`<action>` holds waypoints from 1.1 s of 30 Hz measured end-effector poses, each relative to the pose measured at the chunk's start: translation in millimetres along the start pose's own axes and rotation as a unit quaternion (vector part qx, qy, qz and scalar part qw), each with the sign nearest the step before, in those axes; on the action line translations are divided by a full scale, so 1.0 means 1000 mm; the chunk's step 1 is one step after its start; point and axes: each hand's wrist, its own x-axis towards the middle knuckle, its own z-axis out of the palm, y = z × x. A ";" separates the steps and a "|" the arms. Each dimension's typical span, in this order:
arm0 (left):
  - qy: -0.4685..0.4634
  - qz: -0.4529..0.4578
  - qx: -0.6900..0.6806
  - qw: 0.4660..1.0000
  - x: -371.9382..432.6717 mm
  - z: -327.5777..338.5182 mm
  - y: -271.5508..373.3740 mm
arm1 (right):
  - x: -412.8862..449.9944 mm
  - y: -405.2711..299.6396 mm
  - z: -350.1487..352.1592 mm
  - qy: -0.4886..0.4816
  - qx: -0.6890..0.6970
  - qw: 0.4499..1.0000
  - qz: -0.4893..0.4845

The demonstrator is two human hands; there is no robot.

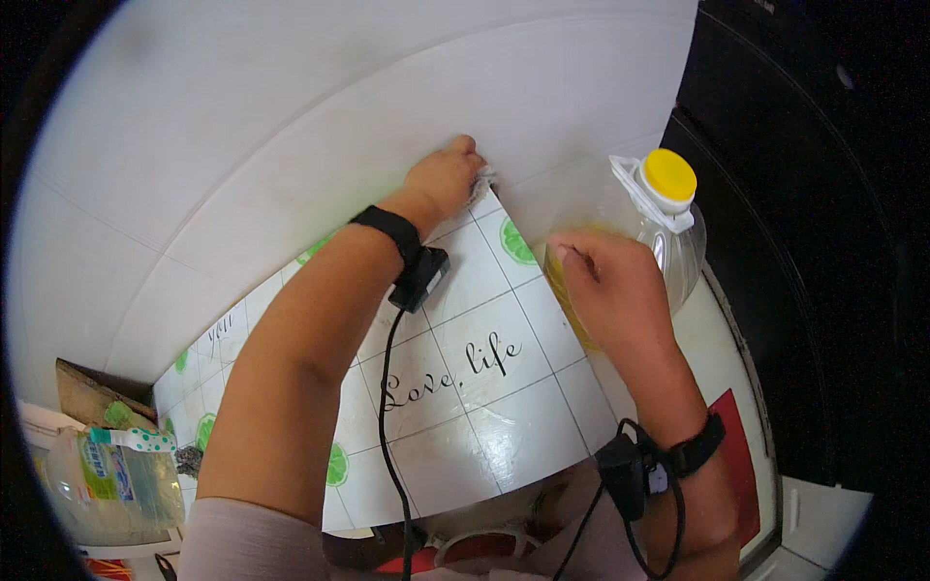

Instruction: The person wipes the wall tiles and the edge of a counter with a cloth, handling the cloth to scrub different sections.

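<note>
My left hand (442, 180) reaches to the far corner of a white tile-patterned tabletop covering (501, 428) with lime-slice prints, close to the wall. It grips a grey fibrous wad (481, 186), partly hidden by the fingers; I cannot tell if it is cloth or scouring wool. My right hand (617, 283) is curled in a loose fist above the covering's right edge, with nothing visible in it. Just behind that hand stands a large clear plastic jug (686, 254) with a yellow cap and white handle, some yellow liquid low inside. The hand hides part of the jug.
A white wall (290, 109) rises behind the table. At the left stand a large clear plastic bottle (152, 494) with a label and a dotted-handled scrubber (145, 439). A black panel (785, 240) bounds the right side. Black cables (386, 436) hang from both wrist straps.
</note>
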 end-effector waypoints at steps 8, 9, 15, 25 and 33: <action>-0.202 0.054 -0.030 0.977 0.022 -0.018 0.040 | 0.002 0.011 -0.013 0.002 -0.031 0.999 -0.022; -0.207 0.058 -0.029 0.976 0.017 -0.016 0.041 | 0.003 0.011 -0.014 0.005 -0.028 0.999 -0.017; -0.162 0.191 -0.088 0.964 -0.025 -0.026 0.082 | 0.004 0.009 -0.023 0.011 -0.035 0.999 -0.001; -0.252 0.023 -0.464 0.849 -0.072 -0.063 0.145 | 0.003 0.032 -0.035 0.060 -0.007 0.998 -0.006; -0.127 -0.137 -0.396 0.899 0.010 -0.052 0.026 | 0.011 0.036 -0.040 0.064 -0.033 0.997 0.021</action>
